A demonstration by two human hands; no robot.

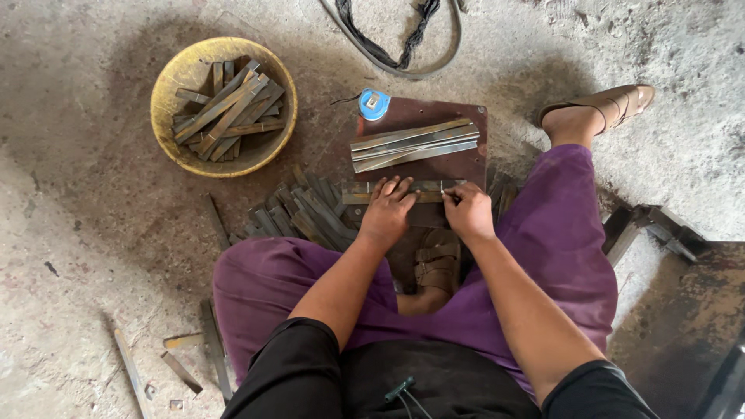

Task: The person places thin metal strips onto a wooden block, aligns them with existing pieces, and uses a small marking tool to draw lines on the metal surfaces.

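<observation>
the flat metal strip [403,192] lies sideways on the rusty plate [466,167]; its long way runs left to right; left hand [386,211] presses flat on it, fingers spread; right hand [468,209] pinches its right part.

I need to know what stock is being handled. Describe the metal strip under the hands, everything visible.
The metal strip is a long, flat, grey bar with dull, rusty-looking patches, lying flat and crosswise along the near edge of a brown metal plate. The left hand presses its fingers on the middle; the right hand touches it towards the right end. Similar strips lie stacked just beyond it, apart.
</observation>
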